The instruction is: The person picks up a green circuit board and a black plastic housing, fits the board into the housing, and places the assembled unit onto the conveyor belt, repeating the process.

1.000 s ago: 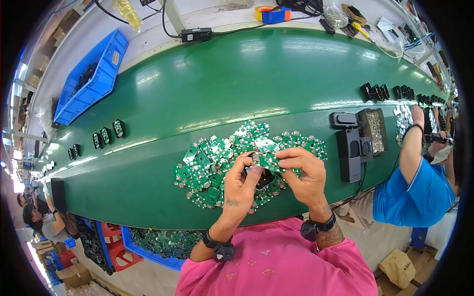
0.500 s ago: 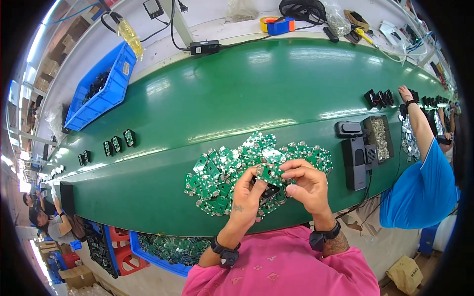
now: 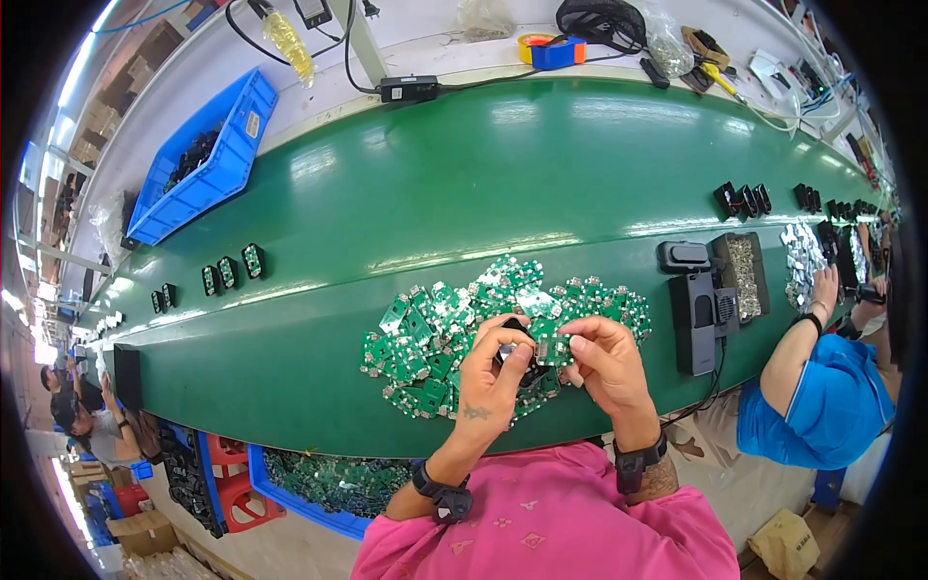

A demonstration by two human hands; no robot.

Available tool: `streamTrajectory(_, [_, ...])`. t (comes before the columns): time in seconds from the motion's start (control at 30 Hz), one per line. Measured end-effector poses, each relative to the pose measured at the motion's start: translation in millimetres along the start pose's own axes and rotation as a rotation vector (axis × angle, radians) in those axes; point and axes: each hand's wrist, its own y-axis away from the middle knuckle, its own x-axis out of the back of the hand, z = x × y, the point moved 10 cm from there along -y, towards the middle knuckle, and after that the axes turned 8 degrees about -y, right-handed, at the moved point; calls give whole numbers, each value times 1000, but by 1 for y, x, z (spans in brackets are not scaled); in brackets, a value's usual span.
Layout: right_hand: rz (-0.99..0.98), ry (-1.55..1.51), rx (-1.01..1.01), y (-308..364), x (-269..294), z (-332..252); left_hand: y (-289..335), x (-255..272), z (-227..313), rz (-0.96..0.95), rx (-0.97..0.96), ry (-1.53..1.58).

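Over the pile of green circuit boards [image 3: 416,340], both my hands are closed on parts. My left hand [image 3: 489,379] grips a small black plastic housing [image 3: 523,332], partly covered by the thumb and fingers. Between the fingertips of my right hand [image 3: 616,370] is a green circuit board [image 3: 554,349]. The board stands right beside the housing; whether the two touch, I cannot tell.
A grey-black device [image 3: 693,324] and a tray of small metal parts [image 3: 744,280] stand to the right. Housings with boards [image 3: 227,272] line up at left. A blue bin [image 3: 208,179] lies far left, another blue bin [image 3: 329,523] below the bench. A co-worker in blue [image 3: 822,387] sits right.
The board has passed from both hands' fingertips into my right hand, and the black housing shows more in my left. The co-worker's arm has drawn back from the far black housings.
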Motion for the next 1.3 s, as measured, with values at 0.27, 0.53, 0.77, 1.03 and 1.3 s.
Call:
streamTrajectory(0.27, [64,95,112,3,-5,-8,2,-4,-3,-29,-53,-35])
streamTrajectory(0.53, [87,300,188,8,-8,-12,8,-11,-4,-84,-46,-38])
streamTrajectory(0.77, [63,471,227,12,-14,-15,19,-15,5,-73,-71,264])
streamTrajectory(1.03, [66,472,218,16,-11,-13,20,-17,-13,-192,182,441])
streamTrajectory(1.3, [39,892,387,18,-33,-29,18,-8,-16,-125,190,307])
